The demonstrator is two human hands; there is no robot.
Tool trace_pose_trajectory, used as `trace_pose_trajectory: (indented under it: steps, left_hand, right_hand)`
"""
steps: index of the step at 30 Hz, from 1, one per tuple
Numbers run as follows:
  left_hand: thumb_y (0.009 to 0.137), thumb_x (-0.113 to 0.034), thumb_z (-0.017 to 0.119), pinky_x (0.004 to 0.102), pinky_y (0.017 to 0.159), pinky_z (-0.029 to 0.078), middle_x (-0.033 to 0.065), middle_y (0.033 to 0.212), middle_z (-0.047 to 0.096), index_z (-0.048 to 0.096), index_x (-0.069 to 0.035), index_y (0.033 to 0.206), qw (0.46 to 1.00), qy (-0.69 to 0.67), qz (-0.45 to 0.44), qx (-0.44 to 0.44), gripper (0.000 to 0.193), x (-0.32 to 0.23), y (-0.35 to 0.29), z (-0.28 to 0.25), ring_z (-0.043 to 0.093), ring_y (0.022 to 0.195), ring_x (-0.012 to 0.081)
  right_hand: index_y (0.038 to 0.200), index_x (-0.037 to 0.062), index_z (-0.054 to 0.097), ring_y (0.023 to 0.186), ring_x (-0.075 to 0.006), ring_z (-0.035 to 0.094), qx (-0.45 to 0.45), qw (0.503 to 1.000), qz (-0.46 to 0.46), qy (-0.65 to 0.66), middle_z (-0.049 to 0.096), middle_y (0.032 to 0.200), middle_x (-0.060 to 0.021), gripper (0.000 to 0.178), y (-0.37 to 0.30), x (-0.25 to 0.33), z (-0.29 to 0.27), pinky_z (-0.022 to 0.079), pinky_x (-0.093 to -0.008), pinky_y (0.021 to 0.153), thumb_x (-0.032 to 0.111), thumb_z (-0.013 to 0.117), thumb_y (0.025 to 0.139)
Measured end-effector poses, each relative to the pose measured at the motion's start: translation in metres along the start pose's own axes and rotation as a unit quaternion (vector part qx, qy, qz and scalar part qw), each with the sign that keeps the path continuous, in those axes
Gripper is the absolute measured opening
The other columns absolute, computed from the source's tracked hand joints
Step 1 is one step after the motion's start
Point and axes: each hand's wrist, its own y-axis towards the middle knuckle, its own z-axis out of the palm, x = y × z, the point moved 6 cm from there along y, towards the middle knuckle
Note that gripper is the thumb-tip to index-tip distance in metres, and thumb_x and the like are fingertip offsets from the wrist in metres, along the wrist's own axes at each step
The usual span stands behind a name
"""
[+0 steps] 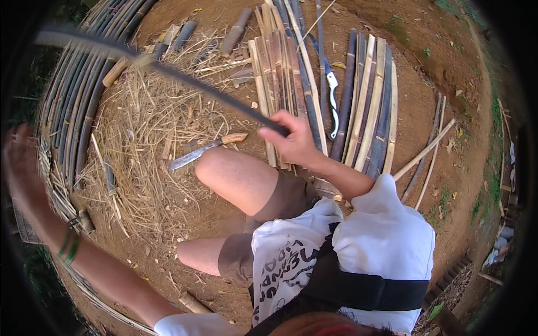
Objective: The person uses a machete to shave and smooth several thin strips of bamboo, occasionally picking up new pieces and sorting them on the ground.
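My right hand (291,140) is closed around the near end of a long dark bamboo strip (207,92). The strip slants up and away to the far left, its far end blurred, with a pale node partway along. At the left edge my left hand (25,168) is raised, apart from the strip. Motion blurs it, but its fingers look stretched out and it appears to hold nothing. A knife with a broad steel blade (193,158) and a wooden handle (234,138) lies on the shavings beyond my bent knee.
Split bamboo slats (375,106) lie in bundles ahead and to the right, beside a white-handled saw (333,95). Dark bamboo poles (84,84) are stacked at the left. Straw-like shavings (151,123) cover the dirt ground. Short bamboo pieces (236,31) lie at the back.
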Motion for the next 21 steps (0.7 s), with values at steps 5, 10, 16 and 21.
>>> trace_pose_trajectory:
  steps: [5, 10, 16, 21]
  left_hand:
    - [0.105, -0.048, 0.042, 0.0412, 0.105, 0.042, 0.0165, 0.115, 0.066, 0.045, 0.003, 0.144, 0.974, -0.04, -0.21, 0.081, 0.064, 0.138, -0.135, 0.165, 0.06, 0.114, 0.0248]
    - [0.103, -0.047, 0.048, 0.0381, 0.092, 0.049, 0.0101, 0.105, 0.068, 0.052, -0.002, 0.137, 0.923, -0.091, -0.366, 0.083, 0.056, 0.265, -0.248, 0.204, 0.063, 0.1, 0.0194]
    - [0.103, -0.042, 0.052, 0.0337, 0.079, 0.049, 0.0087, 0.097, 0.068, 0.052, -0.001, 0.133, 0.899, -0.099, -0.416, 0.094, 0.05, 0.324, -0.348, 0.251, 0.063, 0.09, 0.0161]
    - [0.103, -0.029, 0.054, 0.0341, 0.079, 0.052, 0.0128, 0.104, 0.068, 0.049, 0.0, 0.135, 0.911, -0.157, -0.372, 0.088, 0.044, 0.339, -0.416, 0.277, 0.065, 0.093, 0.017]
  right_hand:
    - [0.095, -0.0015, 0.067, 0.063, -0.0117, 0.054, -0.233, 0.957, 0.057, -0.161, 0.061, 0.068, -0.0051, 0.025, -0.076, -0.119, -0.101, 0.043, -0.0284, 0.057, 0.023, 0.069, 0.095]
    - [0.098, -0.0028, 0.069, 0.067, -0.0347, 0.068, -0.332, 0.895, 0.167, -0.245, 0.068, 0.074, -0.0209, 0.034, -0.129, -0.205, -0.122, 0.05, -0.0418, 0.063, 0.031, 0.064, 0.096]
    - [0.099, -0.0024, 0.068, 0.071, -0.0264, 0.063, -0.44, 0.837, 0.199, -0.258, 0.067, 0.078, -0.018, 0.034, -0.151, -0.276, -0.14, 0.049, -0.0391, 0.068, 0.031, 0.059, 0.1]
    - [0.098, -0.0032, 0.067, 0.08, -0.0357, 0.066, -0.489, 0.803, 0.203, -0.274, 0.068, 0.085, -0.0217, 0.038, -0.13, -0.3, -0.159, 0.05, -0.0444, 0.075, 0.033, 0.057, 0.1]
